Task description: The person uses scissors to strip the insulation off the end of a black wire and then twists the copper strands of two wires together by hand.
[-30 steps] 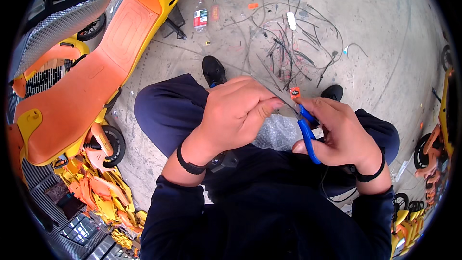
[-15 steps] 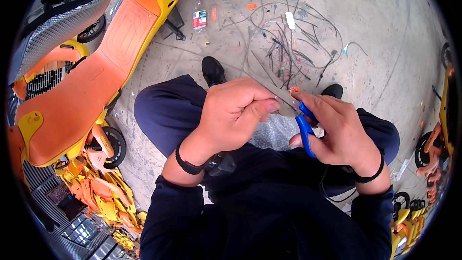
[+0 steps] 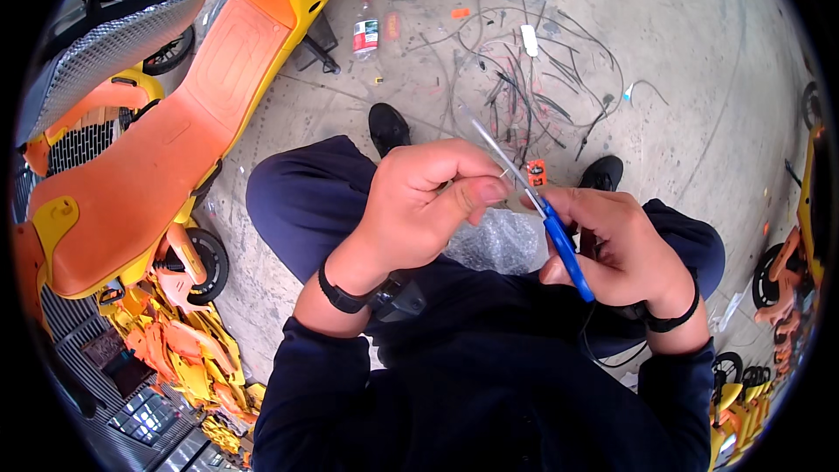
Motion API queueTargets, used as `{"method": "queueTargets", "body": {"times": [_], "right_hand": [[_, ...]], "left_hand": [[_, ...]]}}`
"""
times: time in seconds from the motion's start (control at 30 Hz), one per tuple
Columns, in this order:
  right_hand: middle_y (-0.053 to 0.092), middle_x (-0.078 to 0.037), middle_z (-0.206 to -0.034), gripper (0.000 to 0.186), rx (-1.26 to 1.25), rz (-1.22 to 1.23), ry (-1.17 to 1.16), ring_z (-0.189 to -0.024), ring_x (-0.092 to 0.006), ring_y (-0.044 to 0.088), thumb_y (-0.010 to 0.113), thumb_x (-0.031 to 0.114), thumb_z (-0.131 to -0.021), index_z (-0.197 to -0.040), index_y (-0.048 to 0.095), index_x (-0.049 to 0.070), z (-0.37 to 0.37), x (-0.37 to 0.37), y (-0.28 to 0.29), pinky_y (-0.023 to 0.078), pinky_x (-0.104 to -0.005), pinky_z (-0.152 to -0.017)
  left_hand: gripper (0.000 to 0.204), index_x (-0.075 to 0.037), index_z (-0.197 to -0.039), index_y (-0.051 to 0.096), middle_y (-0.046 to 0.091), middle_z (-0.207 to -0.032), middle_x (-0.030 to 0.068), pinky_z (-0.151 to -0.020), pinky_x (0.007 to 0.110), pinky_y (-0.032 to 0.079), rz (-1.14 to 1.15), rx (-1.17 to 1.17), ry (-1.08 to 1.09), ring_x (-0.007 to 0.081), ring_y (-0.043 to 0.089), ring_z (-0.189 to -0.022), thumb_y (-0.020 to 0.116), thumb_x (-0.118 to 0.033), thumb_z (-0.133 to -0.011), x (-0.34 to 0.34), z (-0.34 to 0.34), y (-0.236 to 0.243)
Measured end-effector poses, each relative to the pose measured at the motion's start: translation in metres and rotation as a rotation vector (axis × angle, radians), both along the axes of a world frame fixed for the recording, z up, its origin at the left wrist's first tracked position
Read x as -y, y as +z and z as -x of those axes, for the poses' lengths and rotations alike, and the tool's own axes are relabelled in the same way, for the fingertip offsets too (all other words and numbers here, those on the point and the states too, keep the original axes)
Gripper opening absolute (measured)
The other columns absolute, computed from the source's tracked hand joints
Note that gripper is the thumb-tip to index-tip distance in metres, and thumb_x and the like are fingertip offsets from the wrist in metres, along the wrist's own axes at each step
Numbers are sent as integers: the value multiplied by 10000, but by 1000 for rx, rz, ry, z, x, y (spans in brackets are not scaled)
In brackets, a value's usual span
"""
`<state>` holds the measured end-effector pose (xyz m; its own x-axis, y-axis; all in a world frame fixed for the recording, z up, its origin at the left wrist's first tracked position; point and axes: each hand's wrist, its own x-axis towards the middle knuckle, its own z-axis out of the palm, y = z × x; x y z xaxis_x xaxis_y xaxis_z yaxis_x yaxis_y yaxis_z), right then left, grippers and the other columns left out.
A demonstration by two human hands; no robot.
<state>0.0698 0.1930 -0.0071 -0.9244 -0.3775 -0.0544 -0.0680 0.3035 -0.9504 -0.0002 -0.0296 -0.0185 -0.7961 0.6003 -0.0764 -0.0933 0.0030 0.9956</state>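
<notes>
My right hand [image 3: 612,240] is closed round the blue handles of a pair of scissors [image 3: 564,249]. Their long metal blades slant up and to the left, past the fingertips of my other hand. Thumb and forefinger of my left hand [image 3: 428,201] are pinched together beside the blades. A tiny pale end shows at those fingertips; the rest of what they hold is hidden. Below the hands, a sheet of clear bubble wrap [image 3: 494,240] lies between my legs. A small orange piece [image 3: 536,172] shows just beyond the scissors.
Cut black wires [image 3: 533,92] lie tangled on the concrete floor ahead, with a white strip [image 3: 529,40] among them. A plastic bottle [image 3: 365,28] lies farther left. An orange and yellow scooter body [image 3: 210,79] fills the left side, above a pile of yellow and orange parts [image 3: 183,332].
The scissors have turned in my right hand, and their handles have come together. The blades now lie close against each other. My left hand keeps its pinch nearly in place.
</notes>
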Motion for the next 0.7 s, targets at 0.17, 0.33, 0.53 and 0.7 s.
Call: {"method": "queueTargets", "body": {"times": [0.17, 0.33, 0.53, 0.7], "right_hand": [[602, -46, -732, 480, 376, 309, 102, -610, -88, 556, 742, 245, -799, -1150, 572, -34, 2, -9, -4, 408, -222, -492], [583, 26, -701, 530, 486, 381, 128, -579, -6, 457, 742, 288, -804, -1199, 568, -19, 0, -18, -7, 325, -183, -463], [583, 30, -705, 568, 535, 463, 144, -583, 2, 449, 760, 313, -791, -1209, 563, -18, 1, -21, -6, 311, -164, -482], [606, 0, -754, 616, 470, 300, 192, -624, -34, 514, 822, 255, -726, -1205, 555, -25, 8, -34, -2, 389, -173, -524]], "left_hand": [[140, 37, -886, 629, 642, -831, 100, -540, 212, 437, -43, 24, -16, 91, 564, -602, 622, -102, -900, 0, -1, -5], [136, 39, -904, 625, 645, -846, 100, -552, 209, 441, -94, -3, 23, 93, 567, -608, 617, -97, -903, -3, -3, -7], [145, 40, -920, 628, 646, -855, 94, -560, 203, 445, -59, -101, 9, 91, 572, -616, 617, -104, -906, -1, -2, -6], [89, 19, -948, 639, 642, -817, 62, -576, 227, 474, -50, -90, 52, 84, 592, -636, 601, -44, -899, -1, -4, -2]]}}
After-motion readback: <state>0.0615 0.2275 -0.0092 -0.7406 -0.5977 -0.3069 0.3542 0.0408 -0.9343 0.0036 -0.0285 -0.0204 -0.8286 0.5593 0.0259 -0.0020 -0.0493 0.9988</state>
